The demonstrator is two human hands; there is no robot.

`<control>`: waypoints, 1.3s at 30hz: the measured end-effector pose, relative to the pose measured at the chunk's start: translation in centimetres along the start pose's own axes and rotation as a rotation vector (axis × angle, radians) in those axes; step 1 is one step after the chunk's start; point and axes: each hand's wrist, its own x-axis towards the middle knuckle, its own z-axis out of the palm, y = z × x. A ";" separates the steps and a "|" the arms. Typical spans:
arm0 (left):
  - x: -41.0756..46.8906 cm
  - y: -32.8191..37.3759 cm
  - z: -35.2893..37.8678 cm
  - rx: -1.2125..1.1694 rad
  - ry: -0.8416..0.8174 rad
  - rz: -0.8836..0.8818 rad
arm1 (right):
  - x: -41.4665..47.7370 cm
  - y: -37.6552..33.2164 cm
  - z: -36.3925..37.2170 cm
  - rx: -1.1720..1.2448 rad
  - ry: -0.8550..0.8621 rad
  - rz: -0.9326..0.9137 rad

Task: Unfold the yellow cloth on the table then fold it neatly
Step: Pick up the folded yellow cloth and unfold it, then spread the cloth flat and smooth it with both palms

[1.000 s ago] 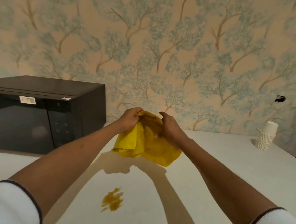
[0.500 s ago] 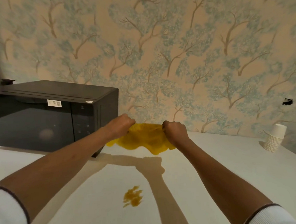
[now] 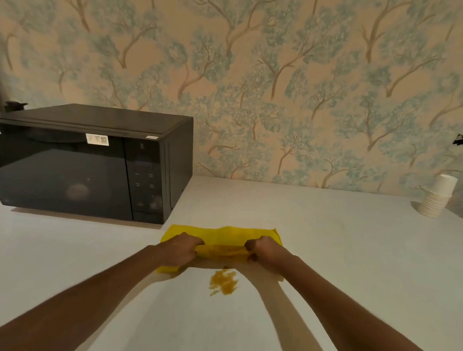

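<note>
The yellow cloth (image 3: 222,234) lies spread on the white table (image 3: 355,264), its far edge flat and straight. My left hand (image 3: 178,249) grips the cloth's near edge on the left side. My right hand (image 3: 265,253) grips the same edge on the right. Between the two fists the near edge is raised and bunched into a taut band. A small corner of the cloth shows below my left hand.
A black microwave (image 3: 84,163) stands at the left, close to the cloth's left end. A yellow-brown stain (image 3: 224,282) marks the table just in front of the cloth. A stack of white paper cups (image 3: 437,198) sits at the far right by the wallpapered wall.
The cloth went from hanging crumpled in the air between my hands to lying spread on the table. Both hands moved down and apart, still gripping it. The view tilted upward.
</note>
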 end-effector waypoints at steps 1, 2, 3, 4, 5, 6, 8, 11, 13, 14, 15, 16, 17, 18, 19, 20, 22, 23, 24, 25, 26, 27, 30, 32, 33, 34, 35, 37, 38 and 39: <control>-0.1 0.0 -0.2 -0.019 0.006 -0.011 | 0.0 -0.1 0.0 0.035 -0.018 -0.002; -0.1 0.1 -0.5 -0.032 0.001 -0.024 | -0.1 -0.2 -0.1 0.078 -0.041 0.007; -0.2 0.2 -0.8 -0.044 -0.020 -0.041 | -0.2 -0.2 -0.1 0.142 -0.058 0.018; -0.3 0.3 -1.2 -0.066 -0.060 -0.066 | -0.3 -0.3 -0.1 0.187 -0.081 0.025; -0.5 0.4 -1.4 -0.101 -0.114 -0.093 | -0.6 -0.5 0.0 0.210 -0.098 0.021; -0.8 0.6 -1.7 -0.126 -0.164 -0.116 | -0.9 -0.7 0.1 0.215 -0.119 0.018; -1.6 0.8 -2.0 -0.144 -0.223 -0.148 | -1.9 -1.2 0.2 0.261 -0.126 0.014; -2.6 0.8 -2.2 -0.162 -0.286 -0.218 | -3.4 -2.1 0.3 0.410 -0.100 0.010; -3.2 0.8 -2.4 -0.181 -0.338 -0.268 | -4.3 -2.8 0.0 0.484 -0.115 0.091; -3.5 0.8 -2.4 -0.185 -0.373 -0.273 | -4.7 -2.9 -0.1 0.520 -0.144 0.142; -3.7 0.7 -2.4 -0.187 -0.411 -0.258 | -5.0 -3.1 -0.3 0.536 -0.200 0.175; -3.8 0.6 -2.4 -0.196 -0.447 -0.227 | -5.2 -3.3 -0.5 0.530 -0.275 0.189; -3.9 0.6 -2.2 -0.225 -0.464 -0.191 | -5.2 -3.5 -0.5 0.505 -0.340 0.187; -3.9 0.6 -2.0 -0.262 -0.451 -0.170 | -5.0 -3.7 -0.5 0.472 -0.363 0.172; -3.8 0.8 -1.6 -0.293 -0.412 -0.164 | -4.7 -4.1 -0.4 0.450 -0.327 0.158; -3.5 1.2 -1.1 -0.279 -0.349 -0.163 | -4.2 -4.4 -0.2 0.443 -0.246 0.161; -2.8 2.1 0.3 -0.088 -0.185 -0.136 | -2.9 -5.0 0.5 0.409 -0.082 0.203; -2.3 2.6 1.2 0.047 -0.095 -0.110 | -2.3 -5.4 0.9 0.355 -0.041 0.222; -2.0 3.0 2.2 0.178 -0.010 -0.081 | -1.7 -5.6 1.5 0.279 -0.027 0.234; -1.7 3.4 3.1 0.278 0.059 -0.056 | -1.1 -5.8 2.3 0.200 -0.019 0.245; -1.5 3.6 3.9 0.342 0.104 -0.040 | -0.5 -6.0 3.2 0.148 -0.003 0.259; -1.3 3.7 4.7 0.380 0.130 -0.035 | -0.1 -6.1 4.1 0.123 0.025 0.273; -0.9 2.9 6.5 0.407 0.090 -0.121 | 0.8 -6.8 6.4 0.077 0.066 0.289; -0.9 2.2 7.0 0.404 0.052 -0.196 | 1.1 -7.5 7.1 0.034 0.052 0.281; -1.0 1.9 7.0 0.411 0.042 -0.210 | 1.2 -7.7 7.1 0.020 0.040 0.276; -1.2 1.7 7.0 0.421 0.030 -0.213 | 1.1 -7.9 7.1 0.008 0.029 0.268; -1.5 1.7 7.1 0.432 0.017 -0.212 | 1.0 -8.1 7.1 -0.003 0.024 0.257; -2.4 1.9 7.3 0.442 0.002 -0.212 | 0.4 -8.6 7.2 -0.019 0.026 0.239; -2.9 2.0 7.4 0.444 0.002 -0.214 | 0.0 -8.9 7.2 -0.021 0.029 0.235; -3.4 2.3 7.4 0.444 0.002 -0.214 | -0.5 -9.3 7.2 -0.019 0.034 0.232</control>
